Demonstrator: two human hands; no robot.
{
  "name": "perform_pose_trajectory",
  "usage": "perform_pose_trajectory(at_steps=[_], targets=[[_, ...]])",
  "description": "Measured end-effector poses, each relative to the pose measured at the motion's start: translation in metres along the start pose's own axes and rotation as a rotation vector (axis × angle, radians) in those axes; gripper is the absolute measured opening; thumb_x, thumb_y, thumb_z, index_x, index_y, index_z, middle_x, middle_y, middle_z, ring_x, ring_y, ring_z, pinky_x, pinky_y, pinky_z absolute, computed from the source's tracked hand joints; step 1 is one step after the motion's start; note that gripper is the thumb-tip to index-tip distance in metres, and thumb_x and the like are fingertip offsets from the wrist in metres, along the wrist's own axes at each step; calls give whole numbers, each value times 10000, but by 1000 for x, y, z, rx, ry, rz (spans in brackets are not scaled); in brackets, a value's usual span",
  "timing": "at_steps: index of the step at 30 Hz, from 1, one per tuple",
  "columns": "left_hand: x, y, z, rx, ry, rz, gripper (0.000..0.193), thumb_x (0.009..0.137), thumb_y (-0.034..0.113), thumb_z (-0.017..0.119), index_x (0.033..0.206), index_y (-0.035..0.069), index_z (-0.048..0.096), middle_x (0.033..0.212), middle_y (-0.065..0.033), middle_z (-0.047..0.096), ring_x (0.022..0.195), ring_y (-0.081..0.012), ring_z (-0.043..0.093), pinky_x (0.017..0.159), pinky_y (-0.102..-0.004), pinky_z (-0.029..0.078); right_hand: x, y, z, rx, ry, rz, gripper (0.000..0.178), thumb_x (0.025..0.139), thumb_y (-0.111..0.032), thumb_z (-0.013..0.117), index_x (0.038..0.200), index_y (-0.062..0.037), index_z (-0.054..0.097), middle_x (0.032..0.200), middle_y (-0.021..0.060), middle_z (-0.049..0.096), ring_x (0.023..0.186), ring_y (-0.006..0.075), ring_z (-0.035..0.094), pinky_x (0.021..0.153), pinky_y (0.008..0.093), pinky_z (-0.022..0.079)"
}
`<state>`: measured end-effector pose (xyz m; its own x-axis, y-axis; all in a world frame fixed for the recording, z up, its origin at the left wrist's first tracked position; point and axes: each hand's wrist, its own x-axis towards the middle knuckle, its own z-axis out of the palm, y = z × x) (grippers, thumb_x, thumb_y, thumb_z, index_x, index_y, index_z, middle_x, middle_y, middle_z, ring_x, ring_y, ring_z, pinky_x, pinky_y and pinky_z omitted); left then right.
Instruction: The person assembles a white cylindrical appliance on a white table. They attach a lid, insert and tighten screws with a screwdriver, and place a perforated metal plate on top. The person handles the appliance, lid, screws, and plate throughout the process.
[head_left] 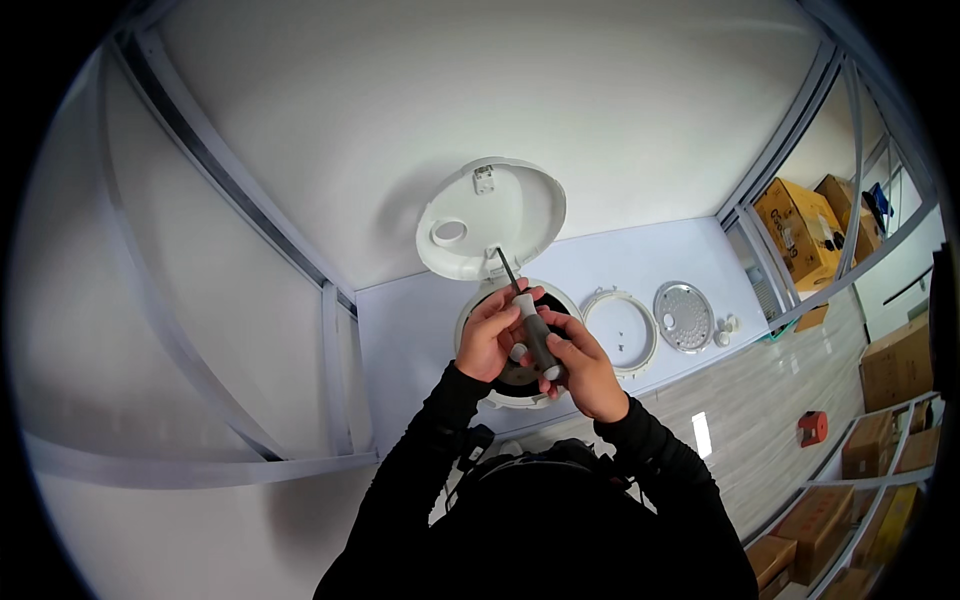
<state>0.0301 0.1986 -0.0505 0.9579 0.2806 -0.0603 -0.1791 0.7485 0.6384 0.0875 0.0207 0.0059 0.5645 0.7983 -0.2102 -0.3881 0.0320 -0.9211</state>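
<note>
My right hand (pixel 588 368) grips screwdriver (pixel 540 340) handle | my left hand (pixel 487 337) pinches its front end | tip at lid (pixel 505 212) bottom, contact unclear | base (pixel 520 403) below, ring (pixel 652 330) right

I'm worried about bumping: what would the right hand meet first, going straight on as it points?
Probably the left hand, on the screwdriver just ahead; exact depth is unclear.

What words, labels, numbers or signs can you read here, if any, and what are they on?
Yellow cardboard box: dark print, too small and slanted to read reliably.
Brown cardboard boxes at lower right: faint marks, too blurred to read.
Screwdriver, raised white lid, perforated disc: no lettering visible.
</note>
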Motion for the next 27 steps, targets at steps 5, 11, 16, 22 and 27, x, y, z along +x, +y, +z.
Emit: perform_pose_trajectory(at_steps=[5,11,16,22,27], targets=[[2,-6,-6,136,-17,63,423,1029,104,608,1430,6,521,1268,-120,653,1058,-187,675,904,-330,567,3,5,-4,-33,-11,-14,545,1020,-255,602,1467,-7,413,971,98,665,745,170,646,627,291,516],[7,-12,-10,241,99,49,411,1024,136,645,1403,15,543,1073,-33,649,902,-105,649,800,-254,535,0,12,2,-775,127,-448,654,936,-268,725,1445,16,428,989,140,683,707,233,661,661,339,545],[2,-4,-8,65,60,4,408,1026,100,599,1419,12,535,1237,-107,664,996,-156,669,803,-286,555,1,2,3,-29,-47,24,573,1029,-210,576,1512,-36,323,1007,133,702,633,176,624,567,294,494],[3,-7,-16,156,-25,56,418,1025,72,572,1435,5,526,1323,-138,657,1122,-206,672,903,-341,572,7,17,-4,-240,-15,-208,555,1026,-241,569,1496,-34,357,1070,151,700,778,233,679,641,359,540],[2,-10,-11,243,68,64,412,1027,106,606,1423,11,541,1280,-113,675,1083,-176,672,897,-323,569,3,13,3,-989,182,-630,586,972,-292,655,1444,-17,444,1102,227,693,897,379,725,776,439,568]])
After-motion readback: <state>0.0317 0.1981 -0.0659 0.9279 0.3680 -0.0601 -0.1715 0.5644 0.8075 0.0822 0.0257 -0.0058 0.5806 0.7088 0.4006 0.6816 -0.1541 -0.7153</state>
